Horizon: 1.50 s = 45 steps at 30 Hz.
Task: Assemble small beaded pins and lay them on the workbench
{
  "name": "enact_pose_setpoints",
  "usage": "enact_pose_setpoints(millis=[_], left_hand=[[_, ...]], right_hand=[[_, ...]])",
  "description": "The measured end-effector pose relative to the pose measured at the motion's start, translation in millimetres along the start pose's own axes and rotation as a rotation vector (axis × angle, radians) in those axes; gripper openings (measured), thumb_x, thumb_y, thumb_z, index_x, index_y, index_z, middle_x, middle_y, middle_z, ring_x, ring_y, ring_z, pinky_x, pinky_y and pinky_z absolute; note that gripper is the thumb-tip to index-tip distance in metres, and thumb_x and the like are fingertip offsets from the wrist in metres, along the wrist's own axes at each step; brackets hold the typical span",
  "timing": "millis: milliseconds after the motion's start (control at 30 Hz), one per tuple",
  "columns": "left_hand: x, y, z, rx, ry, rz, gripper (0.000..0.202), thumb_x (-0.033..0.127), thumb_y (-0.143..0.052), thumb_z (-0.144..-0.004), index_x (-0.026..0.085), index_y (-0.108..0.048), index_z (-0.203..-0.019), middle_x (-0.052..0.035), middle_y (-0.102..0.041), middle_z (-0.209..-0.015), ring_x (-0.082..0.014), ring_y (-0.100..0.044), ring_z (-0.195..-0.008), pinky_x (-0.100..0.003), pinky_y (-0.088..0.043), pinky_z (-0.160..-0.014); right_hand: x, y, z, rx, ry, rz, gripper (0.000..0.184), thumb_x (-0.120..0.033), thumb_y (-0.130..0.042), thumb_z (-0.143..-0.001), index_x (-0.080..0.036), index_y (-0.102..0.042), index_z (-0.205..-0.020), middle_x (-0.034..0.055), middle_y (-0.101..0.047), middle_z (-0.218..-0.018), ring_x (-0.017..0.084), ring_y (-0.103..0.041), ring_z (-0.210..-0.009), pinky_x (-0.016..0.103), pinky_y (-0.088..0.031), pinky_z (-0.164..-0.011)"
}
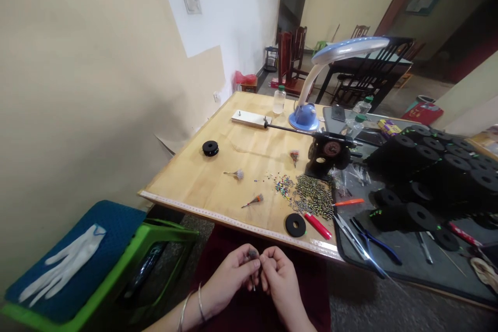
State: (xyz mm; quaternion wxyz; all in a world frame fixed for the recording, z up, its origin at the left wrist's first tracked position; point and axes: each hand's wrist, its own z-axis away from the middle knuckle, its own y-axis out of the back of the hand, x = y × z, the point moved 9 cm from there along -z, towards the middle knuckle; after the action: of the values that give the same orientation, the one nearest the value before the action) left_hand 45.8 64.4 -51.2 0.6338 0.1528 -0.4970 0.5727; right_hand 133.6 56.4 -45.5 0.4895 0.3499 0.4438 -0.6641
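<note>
Just below the table's front edge, my left hand (236, 272) is closed on a small thin-stemmed bundle (252, 253) with a dark greyish tuft on top. My right hand (279, 275) meets it from the other side, its thumb and fingers pinched together against the left fingertips. Whatever the right fingers grip is too small or too hidden to make out. Similar tufted bundles lie on the table: an orange-banded one (254, 200), a pale one (235, 174) and a reddish one (294, 157). Close to the front edge lies a black foam ring (295, 225).
Many small metal pieces (313, 194) and coloured beads (284, 185) are spread beside a black hand-crank device (330, 150). A red lighter-like object (318, 225), scissors (352, 236) and blue pliers (375, 244) lie to the right. Black foam spools (420, 215) crowd the mat.
</note>
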Motion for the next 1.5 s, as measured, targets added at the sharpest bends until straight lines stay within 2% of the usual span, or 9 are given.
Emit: enact_pose_setpoints(millis=[133, 267, 400, 567, 800, 1100, 1500], left_hand=[[2.6, 1.6, -1.5, 0.031, -0.009, -0.021, 0.024, 0.035, -0.066, -0.075, 0.017, -0.050, -0.073, 0.0053, -0.054, -0.054, -0.0082, -0.050, -0.047, -0.020, -0.036, -0.046], [6.5, 6.1, -0.9, 0.072, -0.019, -0.010, 0.022, 0.033, -0.064, -0.076, 0.017, -0.050, -0.072, 0.0057, -0.053, -0.054, -0.0080, -0.048, -0.049, -0.020, -0.034, -0.047], [7.7, 10.5, -0.3, 0.107, -0.022, -0.001, 0.024, 0.034, -0.066, -0.074, 0.017, -0.049, -0.072, 0.0066, -0.051, -0.054, -0.0075, -0.045, -0.049, -0.019, -0.033, -0.048], [16.1, 13.4, 0.0, 0.132, -0.096, -0.115, 0.026, 0.038, -0.066, -0.075, 0.017, -0.050, -0.073, 0.0065, -0.049, -0.056, -0.0087, -0.044, -0.051, -0.021, -0.034, -0.050], [22.9, 14.5, 2.2, 0.141, -0.167, -0.225, 0.024, 0.038, -0.061, -0.080, 0.018, -0.049, -0.076, 0.0058, -0.049, -0.061, -0.0103, -0.045, -0.054, -0.022, -0.037, -0.052], [35.6, 12.1, 9.2, 0.161, -0.263, -0.339, 0.016, 0.030, -0.058, -0.084, 0.019, -0.051, -0.075, 0.0039, -0.050, -0.066, -0.0123, -0.049, -0.060, -0.023, -0.042, -0.058], [48.2, 9.0, 18.1, 0.204, -0.378, -0.610, 0.011, 0.026, -0.055, -0.085, 0.019, -0.057, -0.078, -0.0009, -0.060, -0.072, -0.0162, -0.054, -0.068, -0.024, -0.043, -0.065]], right_hand=[[2.3, -0.5, 0.9, -0.018, -0.011, -0.024, 0.047, -0.064, -0.065, -0.072, -0.019, -0.050, -0.069, -0.0091, -0.046, -0.036, 0.006, -0.036, -0.033, 0.018, -0.027, -0.037], [3.2, 4.9, 2.6, 0.009, -0.022, 0.023, 0.048, -0.065, -0.064, -0.072, -0.019, -0.049, -0.067, -0.0089, -0.046, -0.037, 0.005, -0.031, -0.032, 0.017, -0.021, -0.036], [4.8, 4.1, 5.9, -0.015, -0.026, 0.069, 0.049, -0.066, -0.062, -0.073, -0.019, -0.049, -0.066, -0.0087, -0.047, -0.036, 0.004, -0.030, -0.032, 0.017, -0.020, -0.036], [12.8, -0.1, 7.1, -0.049, -0.066, 0.065, 0.049, -0.066, -0.061, -0.073, -0.019, -0.050, -0.066, -0.0093, -0.046, -0.034, 0.004, -0.026, -0.029, 0.018, -0.017, -0.035], [16.2, -0.1, 6.4, -0.043, -0.085, 0.058, 0.047, -0.064, -0.061, -0.074, -0.019, -0.048, -0.066, -0.0093, -0.047, -0.035, 0.004, -0.026, -0.030, 0.017, -0.017, -0.035], [17.4, 1.2, 6.8, -0.029, -0.099, 0.074, 0.046, -0.063, -0.061, -0.074, -0.020, -0.046, -0.066, -0.0086, -0.048, -0.035, 0.004, -0.026, -0.030, 0.018, -0.016, -0.035], [16.8, 0.7, 2.4, -0.034, -0.082, 0.050, 0.047, -0.064, -0.062, -0.073, -0.020, -0.048, -0.068, -0.0087, -0.048, -0.036, 0.005, -0.029, -0.029, 0.017, -0.020, -0.034]])
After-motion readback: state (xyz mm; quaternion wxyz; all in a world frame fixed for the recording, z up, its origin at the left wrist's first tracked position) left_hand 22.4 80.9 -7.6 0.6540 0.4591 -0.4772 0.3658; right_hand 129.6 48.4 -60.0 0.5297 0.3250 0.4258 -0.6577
